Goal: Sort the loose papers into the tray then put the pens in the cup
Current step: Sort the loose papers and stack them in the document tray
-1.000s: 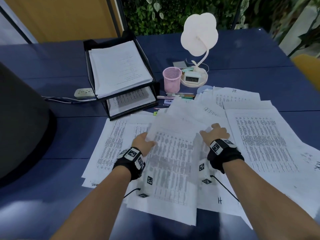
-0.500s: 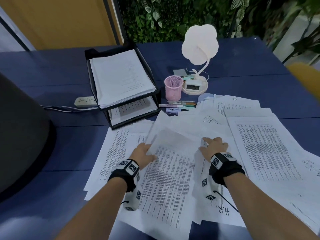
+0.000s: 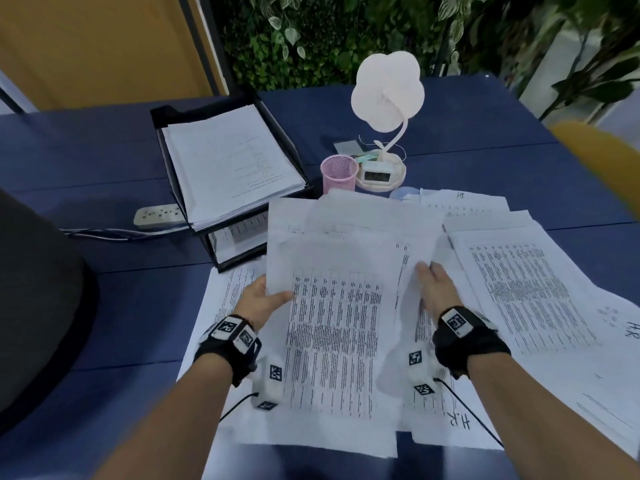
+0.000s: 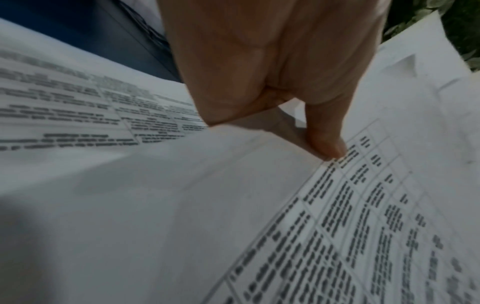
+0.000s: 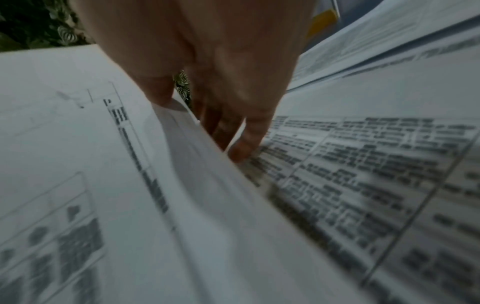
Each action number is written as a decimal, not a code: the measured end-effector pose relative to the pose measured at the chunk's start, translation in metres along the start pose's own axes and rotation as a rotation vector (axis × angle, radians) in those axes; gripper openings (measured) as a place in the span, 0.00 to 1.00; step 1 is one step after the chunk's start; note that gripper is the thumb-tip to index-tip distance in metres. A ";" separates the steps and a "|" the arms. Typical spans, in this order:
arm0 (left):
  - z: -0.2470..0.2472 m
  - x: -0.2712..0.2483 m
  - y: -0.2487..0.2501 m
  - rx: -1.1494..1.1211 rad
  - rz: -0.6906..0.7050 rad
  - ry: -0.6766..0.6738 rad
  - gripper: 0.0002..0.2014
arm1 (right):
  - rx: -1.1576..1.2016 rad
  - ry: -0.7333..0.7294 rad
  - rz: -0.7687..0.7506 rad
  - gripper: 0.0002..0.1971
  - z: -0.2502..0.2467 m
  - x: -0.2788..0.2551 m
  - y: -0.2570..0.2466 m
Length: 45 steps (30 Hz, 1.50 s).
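Observation:
I hold a stack of printed papers (image 3: 339,258) by both side edges, its far end raised off the blue table (image 3: 104,278). My left hand (image 3: 273,292) pinches the left edge, thumb (image 4: 327,144) on top. My right hand (image 3: 424,271) grips the right edge, with fingers (image 5: 246,144) under the sheets. More loose papers (image 3: 526,289) lie spread to the right and under the stack. The black two-tier tray (image 3: 162,112) at back left holds papers on both levels. An empty pink mesh cup (image 3: 339,174) stands right of it. The raised sheets hide the pens.
A white flower-shaped lamp (image 3: 388,88) with a small clock (image 3: 375,174) on its base stands behind the cup. A power strip (image 3: 156,216) and its cable lie left of the tray. A dark chair back (image 3: 38,289) fills the left, a yellow chair (image 3: 602,157) the right.
The stack has come up off the table and its far edge now covers the pens. Both hands have shifted outward to the stack's side edges.

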<state>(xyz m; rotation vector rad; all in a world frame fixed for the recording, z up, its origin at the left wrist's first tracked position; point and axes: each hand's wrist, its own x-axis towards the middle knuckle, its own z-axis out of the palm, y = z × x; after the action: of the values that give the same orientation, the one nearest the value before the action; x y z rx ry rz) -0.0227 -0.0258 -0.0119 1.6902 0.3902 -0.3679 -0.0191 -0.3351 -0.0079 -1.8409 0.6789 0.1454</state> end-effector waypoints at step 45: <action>0.024 -0.021 0.111 -0.363 0.490 0.300 0.17 | 0.296 -0.085 -0.515 0.13 0.026 -0.048 -0.128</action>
<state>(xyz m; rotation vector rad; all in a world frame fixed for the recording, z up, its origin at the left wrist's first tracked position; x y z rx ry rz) 0.0084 -0.0667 0.0915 1.4222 0.2297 0.3056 0.0131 -0.2649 0.1081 -1.6539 0.1409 -0.2054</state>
